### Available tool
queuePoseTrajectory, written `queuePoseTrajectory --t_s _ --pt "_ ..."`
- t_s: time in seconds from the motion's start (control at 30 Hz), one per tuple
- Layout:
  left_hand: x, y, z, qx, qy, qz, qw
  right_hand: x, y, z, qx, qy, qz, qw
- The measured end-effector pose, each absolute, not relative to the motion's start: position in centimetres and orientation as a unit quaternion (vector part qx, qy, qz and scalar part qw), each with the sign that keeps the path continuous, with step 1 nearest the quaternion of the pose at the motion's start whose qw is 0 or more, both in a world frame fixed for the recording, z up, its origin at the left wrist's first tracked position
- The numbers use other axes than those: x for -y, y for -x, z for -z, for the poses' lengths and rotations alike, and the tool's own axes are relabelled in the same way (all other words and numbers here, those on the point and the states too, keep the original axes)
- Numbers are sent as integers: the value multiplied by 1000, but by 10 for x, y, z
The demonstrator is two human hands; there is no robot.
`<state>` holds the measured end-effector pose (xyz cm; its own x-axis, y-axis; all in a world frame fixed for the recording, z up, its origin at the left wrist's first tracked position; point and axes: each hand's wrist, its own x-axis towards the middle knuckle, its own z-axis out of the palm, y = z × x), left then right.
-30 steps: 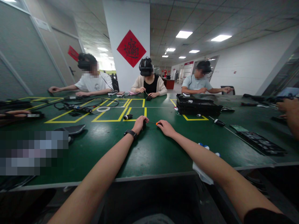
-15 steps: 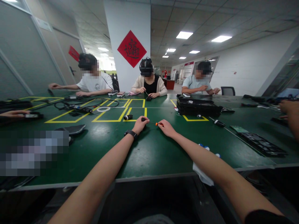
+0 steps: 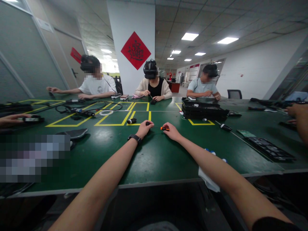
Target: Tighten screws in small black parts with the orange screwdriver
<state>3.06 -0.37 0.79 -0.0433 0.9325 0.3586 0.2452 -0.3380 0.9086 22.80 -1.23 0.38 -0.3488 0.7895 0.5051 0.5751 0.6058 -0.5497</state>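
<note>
My left hand (image 3: 144, 129), with a dark watch on its wrist, is closed around a small black part (image 3: 147, 123), mostly hidden by the fingers. My right hand (image 3: 171, 131) grips a screwdriver (image 3: 165, 128) by its orange and black handle. The thin shaft points left and its tip reaches the black part at my left hand. Both hands are just above the green table (image 3: 149, 154). A black cylindrical piece with a white band (image 3: 132, 121) lies a little beyond my left hand.
Black housings (image 3: 204, 109) are stacked beyond my right hand. A circuit board with a black frame (image 3: 267, 145) lies at right, near a black connector (image 3: 226, 127). Cables (image 3: 79, 110) spread at left. Several blue-white round items (image 3: 213, 153) sit beside my right forearm. Co-workers sit across the table.
The fingers of my right hand have shifted on the screwdriver, so more of its handle shows. My left hand stays nearly in place.
</note>
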Motion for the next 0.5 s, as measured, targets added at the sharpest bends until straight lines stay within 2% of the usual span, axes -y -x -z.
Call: queuePoseTrajectory --t_s 0.2,0.3,0.4,0.5 --pt "2 -30 -7 -472 -623 -543 305 8 -228 -3 809 441 -128 368" --pt "3 -30 -8 -477 -624 -539 303 8 -229 -2 811 419 -134 386" --pt "3 -30 -8 -471 -618 -540 323 9 -229 -2 795 424 -158 405" --pt "2 -31 -9 -438 -604 -553 372 10 -227 -4 800 442 -138 380"
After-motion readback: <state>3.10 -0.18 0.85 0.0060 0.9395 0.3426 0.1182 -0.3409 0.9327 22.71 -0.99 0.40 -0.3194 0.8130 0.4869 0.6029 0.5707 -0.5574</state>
